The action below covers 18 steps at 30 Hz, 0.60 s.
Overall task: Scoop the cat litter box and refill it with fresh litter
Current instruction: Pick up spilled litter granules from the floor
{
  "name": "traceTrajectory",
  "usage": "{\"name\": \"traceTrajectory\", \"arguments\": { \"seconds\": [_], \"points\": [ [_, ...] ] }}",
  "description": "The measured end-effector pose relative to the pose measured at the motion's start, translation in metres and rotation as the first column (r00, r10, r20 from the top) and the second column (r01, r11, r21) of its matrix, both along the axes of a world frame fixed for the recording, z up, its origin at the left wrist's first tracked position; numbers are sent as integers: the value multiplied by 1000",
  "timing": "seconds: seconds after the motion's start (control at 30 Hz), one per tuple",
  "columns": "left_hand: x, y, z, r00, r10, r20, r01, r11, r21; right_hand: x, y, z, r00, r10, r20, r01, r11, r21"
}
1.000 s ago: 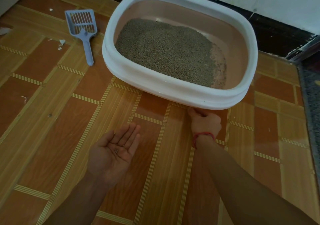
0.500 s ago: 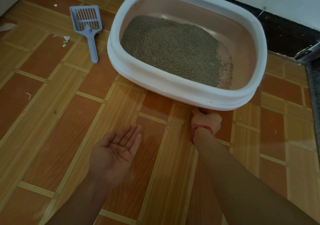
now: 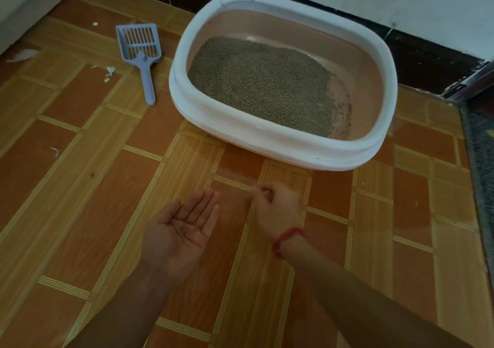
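Left hand (image 3: 171, 240) nearest, palm up, fingers straight and together, slightly cupped. A few litter grains (image 3: 184, 230) sit in the middle of the palm. The hand hangs over the floor (image 3: 80, 214), touching nothing else.

Right hand (image 3: 276, 207) is just beside it to the right, back of hand up, fingers curled in with the tips bunched toward the thumb. It's motion-blurred, so I can't tell if anything is pinched between them. Red cord bracelet (image 3: 288, 236) on that wrist. Its fingertips point toward the left hand's fingertips, with a small gap between them.

The floor is orange/tan wood-pattern vinyl. The strip between hands and box is bare.

Litter box (image 3: 267, 140) is next, past the right hand and apart from both hands: white rim, pinkish pan, flat on the floor. Litter (image 3: 262, 85), grey-brown, fills the left and middle of the pan. It thins out at the right end, where the bare bottom shows.

Scoop (image 3: 141, 53), blue-grey and slotted, lies on the floor just left of the box, handle toward the camera, not touching it. White scraps (image 3: 109, 73) lie on the floor left of the scoop.

Grey mat (image 3: 481, 165) runs along the far right edge. Dark baseboard (image 3: 427, 50) and a pale wall stand behind the box.
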<state>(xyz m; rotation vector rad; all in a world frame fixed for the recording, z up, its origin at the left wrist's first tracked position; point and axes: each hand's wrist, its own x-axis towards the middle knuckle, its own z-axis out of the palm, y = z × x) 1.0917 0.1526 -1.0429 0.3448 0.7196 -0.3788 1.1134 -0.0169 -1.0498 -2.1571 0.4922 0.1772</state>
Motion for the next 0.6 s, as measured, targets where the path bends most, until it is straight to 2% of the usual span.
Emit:
{"name": "traceTrajectory", "arguments": {
  "seconds": [0.17, 0.37, 0.47, 0.6],
  "points": [
    [-4, 1, -2, 1000, -30, 4, 30, 999, -10, -24, 46, 33, 954, 279, 113, -292, 948, 124],
    [-10, 3, 0, 995, -95, -4, 95, 995, -43, -39, 61, 39, 847, 519, 114, -526, 850, 32],
    [-8, 4, -1, 997, -71, -6, 71, 997, -44, -40, 58, 38, 837, 516, 180, -529, 848, 30],
    [-4, 5, 4, 999, -24, 28, 25, 999, -36, -27, 33, 30, 908, 347, 233, -369, 928, 56]
  ]
}}
